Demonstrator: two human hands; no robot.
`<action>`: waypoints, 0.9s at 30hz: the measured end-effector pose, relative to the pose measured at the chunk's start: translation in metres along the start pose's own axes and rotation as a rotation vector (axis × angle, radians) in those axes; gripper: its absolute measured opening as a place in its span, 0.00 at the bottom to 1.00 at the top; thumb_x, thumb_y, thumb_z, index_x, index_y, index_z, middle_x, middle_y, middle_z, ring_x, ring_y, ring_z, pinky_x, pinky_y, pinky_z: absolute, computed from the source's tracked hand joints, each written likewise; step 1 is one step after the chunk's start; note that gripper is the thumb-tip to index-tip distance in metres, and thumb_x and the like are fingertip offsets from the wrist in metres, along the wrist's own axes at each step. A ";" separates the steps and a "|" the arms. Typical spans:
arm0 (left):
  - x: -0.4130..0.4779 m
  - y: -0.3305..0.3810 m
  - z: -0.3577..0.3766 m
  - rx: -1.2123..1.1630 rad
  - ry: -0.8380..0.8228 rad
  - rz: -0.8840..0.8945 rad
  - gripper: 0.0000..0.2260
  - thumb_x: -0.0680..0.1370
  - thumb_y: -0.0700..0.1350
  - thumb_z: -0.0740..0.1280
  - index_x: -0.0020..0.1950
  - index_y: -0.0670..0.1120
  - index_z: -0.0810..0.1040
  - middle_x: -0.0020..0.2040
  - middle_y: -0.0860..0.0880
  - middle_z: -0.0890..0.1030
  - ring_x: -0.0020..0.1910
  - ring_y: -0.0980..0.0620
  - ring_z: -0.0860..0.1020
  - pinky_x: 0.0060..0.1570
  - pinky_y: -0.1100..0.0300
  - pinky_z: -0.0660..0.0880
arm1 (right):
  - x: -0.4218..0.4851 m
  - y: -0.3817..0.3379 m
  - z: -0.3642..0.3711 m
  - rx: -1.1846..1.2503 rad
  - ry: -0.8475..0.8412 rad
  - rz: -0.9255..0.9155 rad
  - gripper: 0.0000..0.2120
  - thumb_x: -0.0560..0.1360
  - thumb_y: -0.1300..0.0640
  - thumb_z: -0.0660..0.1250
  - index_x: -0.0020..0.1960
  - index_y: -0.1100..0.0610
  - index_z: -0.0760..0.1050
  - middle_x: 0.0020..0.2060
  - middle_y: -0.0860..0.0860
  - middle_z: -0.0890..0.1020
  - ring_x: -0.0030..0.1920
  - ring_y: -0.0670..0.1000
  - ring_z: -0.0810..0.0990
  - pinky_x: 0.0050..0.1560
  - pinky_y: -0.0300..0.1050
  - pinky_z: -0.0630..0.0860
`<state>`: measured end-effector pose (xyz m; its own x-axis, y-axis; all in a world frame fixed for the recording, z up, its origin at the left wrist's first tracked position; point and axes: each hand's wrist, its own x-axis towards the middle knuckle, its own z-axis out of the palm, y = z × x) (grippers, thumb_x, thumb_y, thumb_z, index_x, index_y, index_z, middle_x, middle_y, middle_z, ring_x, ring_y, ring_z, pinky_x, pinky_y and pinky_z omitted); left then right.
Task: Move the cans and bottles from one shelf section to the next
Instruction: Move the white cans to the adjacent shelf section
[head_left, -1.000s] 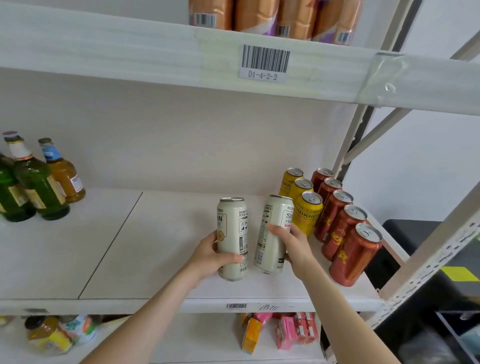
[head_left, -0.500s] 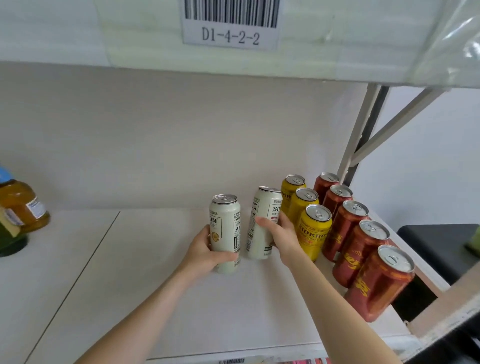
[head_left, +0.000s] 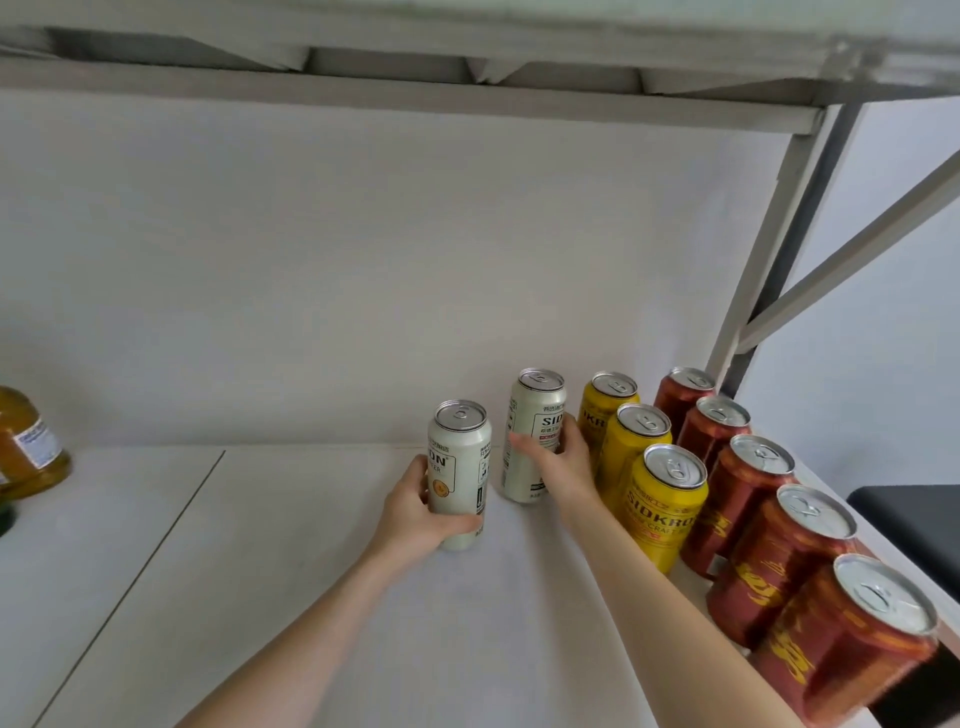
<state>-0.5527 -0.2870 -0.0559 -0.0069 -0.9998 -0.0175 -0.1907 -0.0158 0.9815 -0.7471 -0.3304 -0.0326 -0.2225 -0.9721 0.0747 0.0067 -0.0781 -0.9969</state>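
Observation:
My left hand (head_left: 415, 512) grips a white can (head_left: 460, 457) that stands upright on the white shelf board (head_left: 322, 597). My right hand (head_left: 558, 462) grips a second white can (head_left: 535, 415), farther back near the rear wall, beside a row of three yellow cans (head_left: 662, 499). To the right of the yellow cans runs a row of several red cans (head_left: 769, 551) along the shelf's right edge. Both white cans are upright, a small gap between them.
An amber bottle (head_left: 28, 447) stands at the far left on the neighbouring shelf section, past a seam in the board (head_left: 156, 545). The upper shelf's underside (head_left: 415, 83) hangs close overhead. A grey upright post (head_left: 769, 244) and diagonal brace close the right side.
Both hands have pushed the two white cans deeper onto the shelf towards the rear wall. My head has moved in under the upper shelf, so the cans look larger.

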 end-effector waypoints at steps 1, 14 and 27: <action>0.002 -0.002 0.000 0.001 0.002 0.003 0.34 0.52 0.48 0.80 0.57 0.52 0.75 0.51 0.52 0.84 0.50 0.53 0.83 0.52 0.45 0.81 | 0.003 0.001 0.001 -0.007 -0.001 -0.005 0.21 0.67 0.55 0.78 0.56 0.45 0.74 0.48 0.40 0.83 0.46 0.36 0.81 0.44 0.36 0.74; 0.004 -0.014 0.000 0.031 0.007 0.045 0.34 0.54 0.49 0.81 0.58 0.54 0.74 0.53 0.55 0.83 0.53 0.55 0.82 0.54 0.48 0.80 | 0.003 0.020 0.000 -0.011 -0.002 -0.028 0.29 0.69 0.59 0.77 0.65 0.51 0.69 0.53 0.40 0.79 0.49 0.31 0.78 0.41 0.26 0.74; -0.003 -0.023 -0.012 0.092 -0.112 0.019 0.33 0.56 0.45 0.83 0.58 0.52 0.77 0.54 0.51 0.84 0.53 0.54 0.82 0.55 0.53 0.80 | -0.065 0.023 -0.026 0.006 -0.033 0.023 0.24 0.71 0.58 0.76 0.63 0.55 0.73 0.57 0.52 0.80 0.54 0.43 0.81 0.53 0.37 0.77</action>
<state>-0.5361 -0.2834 -0.0761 -0.1199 -0.9925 -0.0256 -0.2783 0.0088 0.9604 -0.7576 -0.2634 -0.0609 -0.1903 -0.9803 0.0525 0.0171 -0.0568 -0.9982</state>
